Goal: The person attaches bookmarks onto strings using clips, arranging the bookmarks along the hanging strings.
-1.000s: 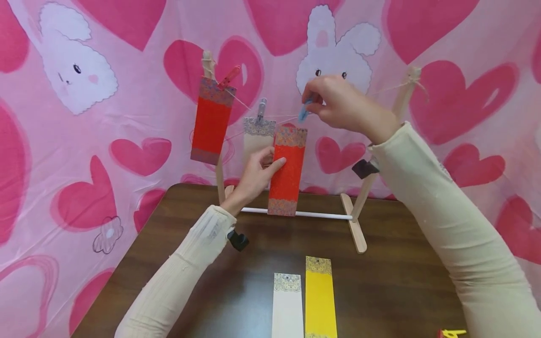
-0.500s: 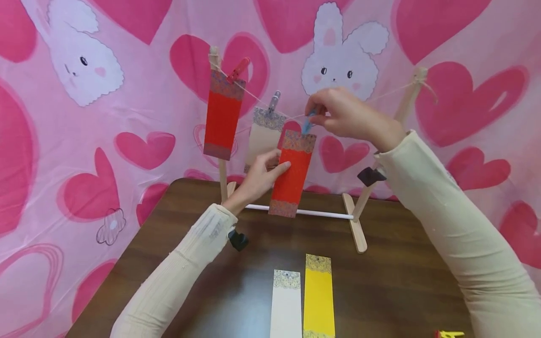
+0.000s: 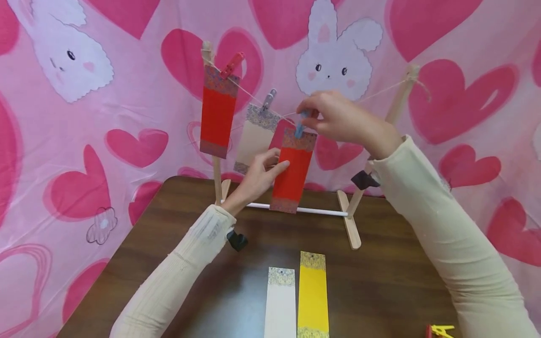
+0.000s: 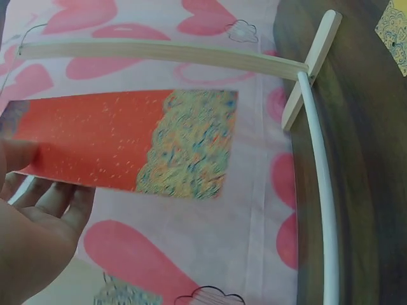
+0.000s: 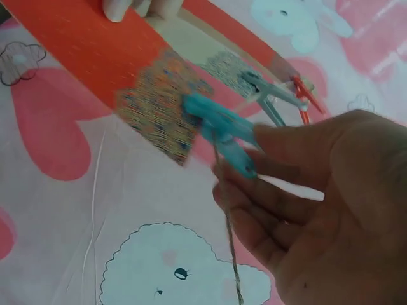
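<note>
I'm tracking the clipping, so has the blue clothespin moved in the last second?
Yes, the blue clothespin moved down, judged against the right-hand stand post in the head view.

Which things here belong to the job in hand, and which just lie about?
In use: red card held by left hand; blue clothespin in right hand; string; wooden stand.
Lying about, perhaps spares: white card; yellow card; yellow clip.

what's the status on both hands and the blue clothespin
Left hand holding a red card. Right hand pinching blue clothespin, its tip on the card's patterned top end. Nothing seen blocking it.
</note>
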Tool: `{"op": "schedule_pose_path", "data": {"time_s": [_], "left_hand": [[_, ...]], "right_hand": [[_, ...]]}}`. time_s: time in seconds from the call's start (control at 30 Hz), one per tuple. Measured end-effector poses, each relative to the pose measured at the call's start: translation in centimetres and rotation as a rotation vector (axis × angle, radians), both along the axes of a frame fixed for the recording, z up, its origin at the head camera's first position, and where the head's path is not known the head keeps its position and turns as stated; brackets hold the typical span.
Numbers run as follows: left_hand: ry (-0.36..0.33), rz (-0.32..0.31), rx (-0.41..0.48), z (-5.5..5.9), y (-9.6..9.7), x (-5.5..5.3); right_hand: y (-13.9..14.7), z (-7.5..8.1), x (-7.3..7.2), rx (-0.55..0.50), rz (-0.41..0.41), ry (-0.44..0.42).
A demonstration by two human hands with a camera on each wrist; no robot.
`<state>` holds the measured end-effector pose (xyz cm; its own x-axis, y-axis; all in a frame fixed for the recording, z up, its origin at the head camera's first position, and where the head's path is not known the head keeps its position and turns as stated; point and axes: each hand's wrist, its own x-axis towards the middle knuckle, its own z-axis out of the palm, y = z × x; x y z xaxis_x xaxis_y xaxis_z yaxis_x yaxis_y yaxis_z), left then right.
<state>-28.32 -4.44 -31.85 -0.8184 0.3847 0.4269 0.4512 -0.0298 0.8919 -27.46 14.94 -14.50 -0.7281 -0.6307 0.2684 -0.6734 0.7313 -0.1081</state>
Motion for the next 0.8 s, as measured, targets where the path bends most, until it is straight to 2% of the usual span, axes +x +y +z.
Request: {"op": "schedule_pose_path", "data": {"time_s": [0.13,0.27,0.37,0.5,0.67,0.8], "left_hand": [[-0.002,0.047,-0.018,-0.6,-0.8,0.4],[-0.031,0.078,-0.042,-1.9,-1.9,1.6],[-0.064,0.073,-0.056,-3.1,-2.6,2.8],[-0.104,0.034,-0.054,-4.8,-3.3,4.4],[-0.108,0.025,-0.071,-6.0,-4.1,6.3],[-0.114,0.047,-0.134,-6.6,-4.5,7.9]], "right_hand": [[-0.4,-0.3,1.4,-0.018,-0.039,0.073],[-0.2,-1.1,3.2,-0.078,-0.044,0.202],[0.4,-1.9,4.5,-0.112,-0.011,0.315],[1.6,-3.6,6.0,-0.151,0.030,0.406],[3.5,-6.5,7.3,-0.242,0.038,0.386],[5.4,-9.5,8.1,-0.323,-0.010,0.340]]}}
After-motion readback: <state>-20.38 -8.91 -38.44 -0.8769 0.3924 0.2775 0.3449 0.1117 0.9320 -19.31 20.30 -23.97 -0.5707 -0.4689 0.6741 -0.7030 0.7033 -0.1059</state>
